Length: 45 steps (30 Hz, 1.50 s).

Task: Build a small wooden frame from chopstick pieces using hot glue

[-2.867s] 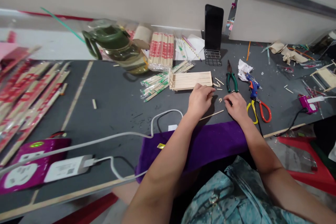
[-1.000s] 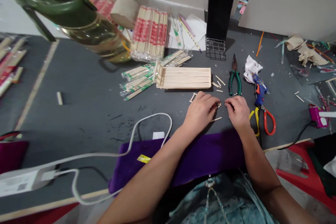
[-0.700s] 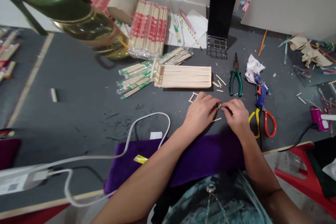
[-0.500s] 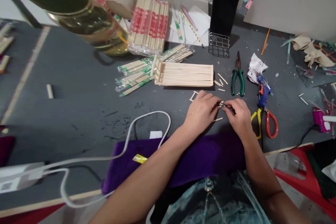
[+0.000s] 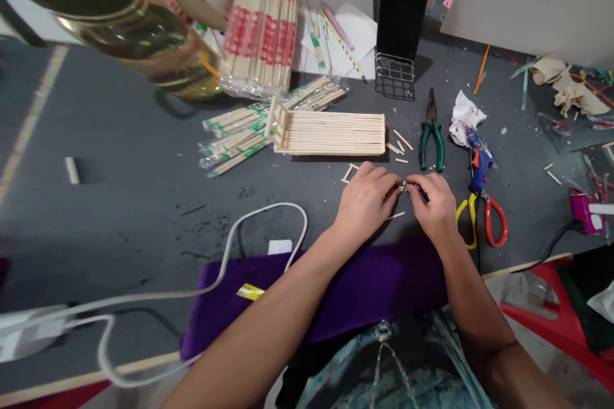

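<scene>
Both the left hand (image 5: 367, 199) and the right hand (image 5: 433, 200) have their tips close together at tiny wood bits (image 5: 402, 188), on or just above the desk (image 5: 144, 160); I cannot tell if either one pinches them. The bits are so small that a slip might scatter them. I can read no words on the yellow tag (image 5: 250, 292) or the red packs (image 5: 261, 38).

Pliers (image 5: 432, 117), a glue gun (image 5: 480, 170) and bundled sticks (image 5: 263, 38) suggest a craft workshop.
</scene>
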Each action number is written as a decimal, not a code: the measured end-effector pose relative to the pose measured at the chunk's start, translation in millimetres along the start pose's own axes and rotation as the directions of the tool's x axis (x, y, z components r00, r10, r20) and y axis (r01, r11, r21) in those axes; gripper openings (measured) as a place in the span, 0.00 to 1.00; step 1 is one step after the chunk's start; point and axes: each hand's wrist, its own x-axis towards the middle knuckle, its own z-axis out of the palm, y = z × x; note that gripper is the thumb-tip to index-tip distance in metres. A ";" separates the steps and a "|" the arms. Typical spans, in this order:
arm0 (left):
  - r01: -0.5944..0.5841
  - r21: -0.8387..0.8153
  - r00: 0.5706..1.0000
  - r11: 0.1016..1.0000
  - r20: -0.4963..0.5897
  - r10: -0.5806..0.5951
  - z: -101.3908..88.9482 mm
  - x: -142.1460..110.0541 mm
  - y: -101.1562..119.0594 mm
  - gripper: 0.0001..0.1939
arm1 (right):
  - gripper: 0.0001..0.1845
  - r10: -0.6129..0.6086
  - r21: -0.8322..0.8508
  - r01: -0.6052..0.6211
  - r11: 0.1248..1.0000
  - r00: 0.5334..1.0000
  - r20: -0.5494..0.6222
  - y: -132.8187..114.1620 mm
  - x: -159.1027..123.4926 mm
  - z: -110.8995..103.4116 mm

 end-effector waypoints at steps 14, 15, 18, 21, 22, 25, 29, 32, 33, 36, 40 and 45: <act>0.050 -0.029 0.996 0.998 -0.069 -0.052 -0.1 3.3 -1.4 0.11 | 0.12 0.015 -0.078 -0.015 0.997 1.000 0.002 0.2 3.8 8.7; 0.067 -0.065 0.993 0.996 -0.088 -0.073 -0.6 3.3 -1.5 0.10 | 0.12 0.011 -0.077 -0.011 0.997 1.000 -0.001 -0.2 3.3 8.7; 0.178 -0.253 0.969 0.951 -0.125 -0.215 0.1 3.3 -3.0 0.08 | 0.12 -0.015 -0.108 0.015 0.994 1.000 -0.004 -2.9 1.1 9.6; 0.273 -0.533 0.926 0.801 -0.081 -0.370 2.7 4.9 -3.8 0.06 | 0.11 -0.046 -0.150 0.046 0.988 0.999 -0.001 -6.7 -0.7 11.2; 0.286 -0.626 0.915 0.726 -0.048 -0.401 3.1 5.8 -3.1 0.06 | 0.10 -0.049 -0.150 0.048 0.987 0.999 -0.005 -7.8 -0.7 11.3; 0.326 -0.834 0.886 0.445 0.105 -0.452 0.3 8.4 1.7 0.09 | 0.10 -0.035 -0.056 0.032 0.998 0.998 -0.050 -9.8 0.5 8.4; 0.373 -0.918 0.840 0.133 0.273 -0.470 -9.5 9.9 6.6 0.13 | 0.10 -0.002 0.227 0.038 0.973 0.988 -0.154 -11.9 2.8 -0.6; 0.373 -0.926 0.827 0.052 0.307 -0.472 -13.0 10.1 5.8 0.15 | 0.11 0.027 0.311 0.038 0.950 0.979 -0.203 -13.4 3.6 -5.1; 0.375 -0.926 0.828 0.039 0.315 -0.464 -12.7 10.1 5.2 0.16 | 0.10 0.027 0.317 0.041 0.947 0.978 -0.209 -13.6 3.8 -5.7; 0.377 -0.926 0.838 0.017 0.333 -0.432 -9.0 10.2 4.3 0.18 | 0.10 -0.001 0.320 0.073 0.945 0.976 -0.219 -13.4 4.1 -5.9; 0.361 -0.932 0.848 0.023 0.317 -0.424 -4.7 9.8 5.4 0.19 | 0.10 -0.036 0.290 0.108 0.951 0.970 -0.242 -11.4 4.3 -5.4; 0.321 -0.946 0.872 0.045 0.277 -0.404 -6.0 8.8 7.8 0.18 | 0.08 -0.084 0.319 0.185 0.929 0.948 -0.307 -11.2 3.8 -5.5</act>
